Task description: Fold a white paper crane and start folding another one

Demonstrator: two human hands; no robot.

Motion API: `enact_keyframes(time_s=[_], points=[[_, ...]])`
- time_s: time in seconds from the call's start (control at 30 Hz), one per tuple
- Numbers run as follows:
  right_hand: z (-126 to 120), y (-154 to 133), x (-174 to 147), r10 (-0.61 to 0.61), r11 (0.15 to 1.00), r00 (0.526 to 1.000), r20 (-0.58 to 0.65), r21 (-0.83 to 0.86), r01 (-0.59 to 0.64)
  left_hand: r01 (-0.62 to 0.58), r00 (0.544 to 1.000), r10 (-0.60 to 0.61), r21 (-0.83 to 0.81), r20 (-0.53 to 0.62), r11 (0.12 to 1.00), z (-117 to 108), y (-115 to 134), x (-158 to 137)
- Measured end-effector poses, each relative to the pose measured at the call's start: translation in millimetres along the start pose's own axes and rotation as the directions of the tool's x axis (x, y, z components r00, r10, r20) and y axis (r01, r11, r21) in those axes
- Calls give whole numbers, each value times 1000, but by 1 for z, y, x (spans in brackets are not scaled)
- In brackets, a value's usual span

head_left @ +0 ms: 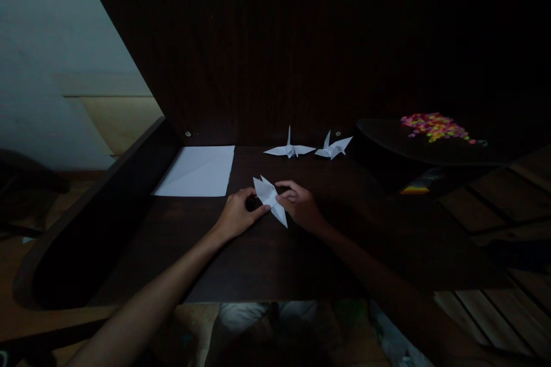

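Between my two hands is a piece of folded white paper (pixel 267 194), with pointed ends at its top and bottom. My left hand (pixel 239 213) pinches its left side, the thumb lying on the paper's face. My right hand (pixel 301 203) grips the right side, its thumb on the paper and its fingers curled behind. Further back on the desk stands a white paper crane (pixel 289 150) with spread wings and an upright point. A second paper crane (pixel 333 148) rests to its right, slightly tilted.
A stack of white paper sheets (pixel 196 172) lies on the dark desk (pixel 249 264) at the left. Many small, colourful pieces (pixel 437 128) are heaped on a raised corner shelf (pixel 383 136) at the right. A dark panel (pixel 258 51) rises behind, and a side board (pixel 107 206) bounds the left.
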State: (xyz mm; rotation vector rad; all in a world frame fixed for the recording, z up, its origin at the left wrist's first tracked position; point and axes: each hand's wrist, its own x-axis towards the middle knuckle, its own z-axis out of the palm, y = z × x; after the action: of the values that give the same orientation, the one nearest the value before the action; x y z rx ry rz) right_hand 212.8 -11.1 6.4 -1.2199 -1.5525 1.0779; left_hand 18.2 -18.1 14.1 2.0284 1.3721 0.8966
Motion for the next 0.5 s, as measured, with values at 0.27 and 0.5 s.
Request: enact_keyframes(time_s=[0.27, 0.5], points=[[-12, 2, 3, -138, 907, 988, 64, -393, 152, -105, 993, 96, 137, 68, 985, 5, 2, 3], [-25, 9, 12, -166, 882, 973, 158, -418, 218, -188, 977, 177, 86, 117, 978, 3, -4, 3]])
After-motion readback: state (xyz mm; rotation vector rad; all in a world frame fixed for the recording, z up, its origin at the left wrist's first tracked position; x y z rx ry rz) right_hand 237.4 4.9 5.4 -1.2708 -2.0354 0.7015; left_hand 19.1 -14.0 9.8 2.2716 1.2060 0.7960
